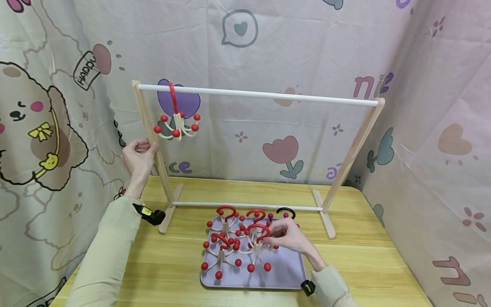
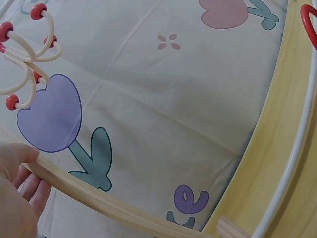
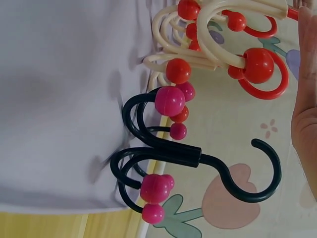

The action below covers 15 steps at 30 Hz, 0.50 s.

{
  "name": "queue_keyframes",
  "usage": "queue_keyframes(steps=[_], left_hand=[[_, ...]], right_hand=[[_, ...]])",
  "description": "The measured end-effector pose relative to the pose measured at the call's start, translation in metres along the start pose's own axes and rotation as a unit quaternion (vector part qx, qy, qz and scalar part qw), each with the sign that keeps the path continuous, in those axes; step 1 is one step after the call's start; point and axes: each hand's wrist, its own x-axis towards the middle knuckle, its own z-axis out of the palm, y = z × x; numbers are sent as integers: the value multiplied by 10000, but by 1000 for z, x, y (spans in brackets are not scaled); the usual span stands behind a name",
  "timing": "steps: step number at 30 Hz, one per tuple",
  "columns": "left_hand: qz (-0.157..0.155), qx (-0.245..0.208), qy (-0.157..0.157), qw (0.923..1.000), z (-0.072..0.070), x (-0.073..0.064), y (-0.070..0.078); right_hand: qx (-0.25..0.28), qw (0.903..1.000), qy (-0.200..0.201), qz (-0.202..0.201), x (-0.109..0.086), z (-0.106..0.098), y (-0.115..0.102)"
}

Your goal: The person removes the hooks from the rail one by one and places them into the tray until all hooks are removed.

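My left hand (image 1: 140, 158) grips the left wooden post (image 1: 148, 113) of a hanging rack, thumb on one side and fingers on the other. From the rack's white top rod (image 1: 245, 94) hangs a cream multi-arm hanger (image 1: 178, 125) with red balls and a red hook, near the left end. Low over the lilac tray (image 1: 284, 273), my right hand (image 1: 288, 236) pinches another red-hooked hanger (image 1: 257, 251) at the base of its hook. Several similar hangers, such as the front-left hanger (image 1: 220, 256), stand on the tray. A black hanger (image 3: 173, 153) with pink balls stands behind my right hand.
The rack's lower white rod (image 1: 245, 206) runs just behind the tray. Its wooden feet, including the right foot (image 1: 324, 215), rest on the wooden table (image 1: 360, 256). A patterned curtain (image 1: 245, 55) encloses the back and sides.
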Motion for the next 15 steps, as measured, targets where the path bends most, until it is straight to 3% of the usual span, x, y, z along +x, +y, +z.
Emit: queue_keyframes(steps=[8,15], left_hand=[[11,-75,24,10000,1,-1,0],[25,-66,48,10000,1,-1,0]], right_hand=[[75,9997,101,194,-3,-1,0],[-98,9995,299,-14,-4,2,3]])
